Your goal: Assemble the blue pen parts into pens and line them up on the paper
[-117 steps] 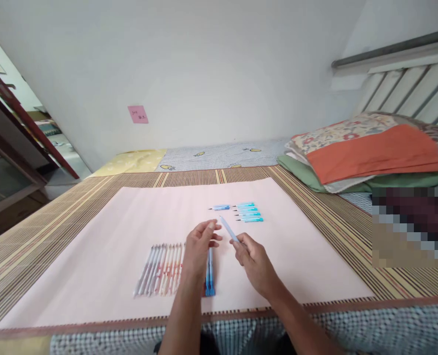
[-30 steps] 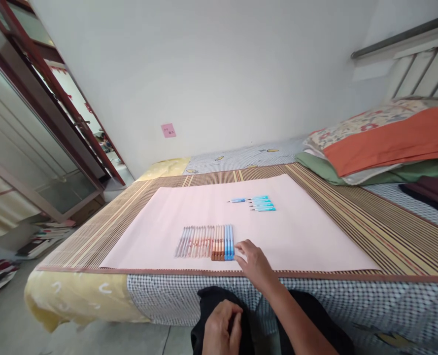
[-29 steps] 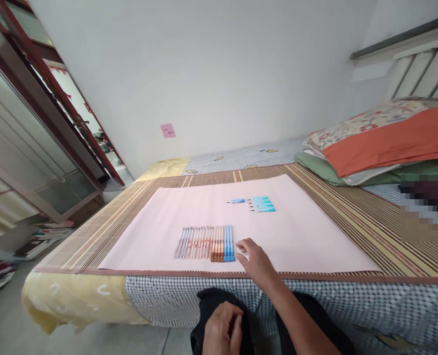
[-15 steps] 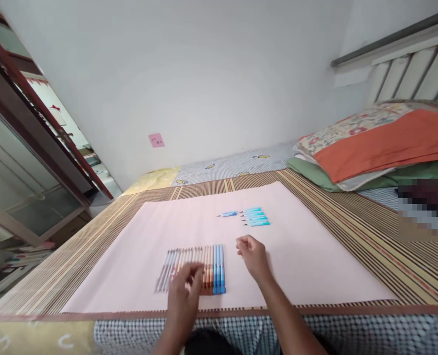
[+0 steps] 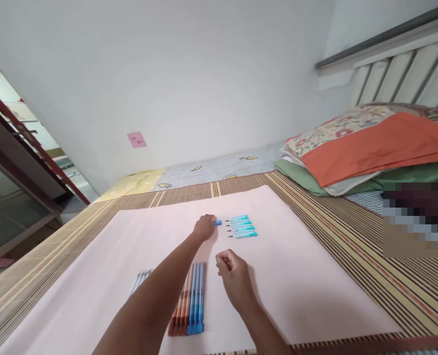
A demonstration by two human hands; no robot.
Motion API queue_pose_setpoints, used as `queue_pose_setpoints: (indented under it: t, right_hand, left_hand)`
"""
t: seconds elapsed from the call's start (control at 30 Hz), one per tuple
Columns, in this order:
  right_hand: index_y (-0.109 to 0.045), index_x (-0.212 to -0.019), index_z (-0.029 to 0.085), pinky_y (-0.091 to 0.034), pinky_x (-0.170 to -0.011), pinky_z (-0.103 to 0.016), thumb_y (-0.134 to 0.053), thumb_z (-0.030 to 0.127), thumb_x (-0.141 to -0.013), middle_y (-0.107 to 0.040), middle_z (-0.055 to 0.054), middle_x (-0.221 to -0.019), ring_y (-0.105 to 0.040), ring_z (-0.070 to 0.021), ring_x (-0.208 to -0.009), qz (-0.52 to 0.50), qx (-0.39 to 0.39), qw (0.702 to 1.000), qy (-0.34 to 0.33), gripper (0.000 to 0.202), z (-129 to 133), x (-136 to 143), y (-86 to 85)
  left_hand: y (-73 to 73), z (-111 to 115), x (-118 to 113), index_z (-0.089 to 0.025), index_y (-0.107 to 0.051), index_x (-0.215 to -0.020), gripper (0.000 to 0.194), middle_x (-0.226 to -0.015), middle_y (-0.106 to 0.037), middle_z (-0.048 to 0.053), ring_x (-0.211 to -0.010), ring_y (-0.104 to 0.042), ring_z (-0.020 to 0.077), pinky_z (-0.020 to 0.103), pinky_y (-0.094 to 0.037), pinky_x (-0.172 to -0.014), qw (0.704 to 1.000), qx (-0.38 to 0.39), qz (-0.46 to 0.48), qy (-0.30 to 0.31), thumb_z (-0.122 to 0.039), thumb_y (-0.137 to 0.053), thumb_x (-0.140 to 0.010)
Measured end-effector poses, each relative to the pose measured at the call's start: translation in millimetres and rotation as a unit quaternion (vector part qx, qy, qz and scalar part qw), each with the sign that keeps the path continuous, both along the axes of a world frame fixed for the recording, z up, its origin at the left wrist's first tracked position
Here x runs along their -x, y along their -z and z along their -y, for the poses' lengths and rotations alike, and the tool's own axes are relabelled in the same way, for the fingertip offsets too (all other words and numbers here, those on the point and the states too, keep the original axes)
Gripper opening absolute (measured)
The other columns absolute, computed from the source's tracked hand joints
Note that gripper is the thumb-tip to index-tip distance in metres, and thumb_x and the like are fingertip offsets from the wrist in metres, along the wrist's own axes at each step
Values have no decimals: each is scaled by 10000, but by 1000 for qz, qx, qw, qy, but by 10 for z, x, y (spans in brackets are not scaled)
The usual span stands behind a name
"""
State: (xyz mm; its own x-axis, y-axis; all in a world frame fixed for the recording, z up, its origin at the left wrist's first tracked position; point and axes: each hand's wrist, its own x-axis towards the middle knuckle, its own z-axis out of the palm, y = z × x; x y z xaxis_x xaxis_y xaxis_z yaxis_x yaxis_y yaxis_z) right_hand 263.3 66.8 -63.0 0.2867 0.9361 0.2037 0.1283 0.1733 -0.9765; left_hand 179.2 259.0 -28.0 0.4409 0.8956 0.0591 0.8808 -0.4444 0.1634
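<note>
My left hand (image 5: 205,227) reaches far forward over the pink sheet (image 5: 159,229), its fingers over a short blue pen (image 5: 218,223); whether they grip it is hidden. Just right of it lie several short turquoise pens (image 5: 243,228), tips pointing left. My right hand (image 5: 231,266) hovers nearer, fingers curled together, with nothing visible that I can name in them. Long blue pens (image 5: 196,296) and brown-ended pens (image 5: 181,315) stand in a row near the front, and my left forearm covers part of it. Pale grey pens (image 5: 142,278) show on its other side.
A striped mat (image 5: 315,217) lies under the sheet. Pillows with an orange border (image 5: 381,143) are stacked at the right. A white wall with a pink note (image 5: 136,139) rises behind. A doorway is at the left.
My left hand has moved forward from the pen row to the short blue pen. My right hand stays curled. The view has shifted, and the row appears nearer.
</note>
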Motion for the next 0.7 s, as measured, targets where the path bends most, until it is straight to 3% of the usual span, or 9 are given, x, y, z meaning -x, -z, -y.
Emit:
queue_pose_setpoints:
  t: [0.1,0.37,0.57,0.7]
  right_hand:
    - [-622,-798,209,-444,-598,-266,-519,343,-919,-640,-5,-701,-588,-168,-644,15,-6,1000,-12,208,37,27,-30]
    - [-624,-810,212,-443,-603,-254,-513,313,-920,-623,5,-684,-591,-162,-640,23,-20,999,-21,186,76,31,-44]
    - [-619,-802,214,-456,-616,-252,-516,300,-917,-660,-2,-714,-617,-165,-659,25,-13,999,-31,177,81,111,-13]
    - [-604,-784,218,-457,-610,-254,-518,287,-910,-656,4,-700,-601,-161,-637,28,-16,999,-41,168,90,148,-9]
  left_hand:
    - [73,-36,-35,-177,-685,-1098,257,-1211,-649,138,-1126,-600,254,365,-483,-934,1000,-9,-16,-5,-136,-527,-900]
    - [150,103,65,-177,-648,-1139,296,-1146,-630,106,-1107,-559,227,324,-455,-929,998,-52,-21,6,-93,-437,-951]
    - [109,89,80,-158,-650,-1103,237,-1204,-615,126,-1148,-542,245,335,-438,-979,997,-50,-45,29,-104,-518,-913]
    - [58,64,50,-134,-651,-1054,218,-1188,-618,158,-1121,-563,265,355,-463,-923,996,-35,-73,35,-79,-523,-886]
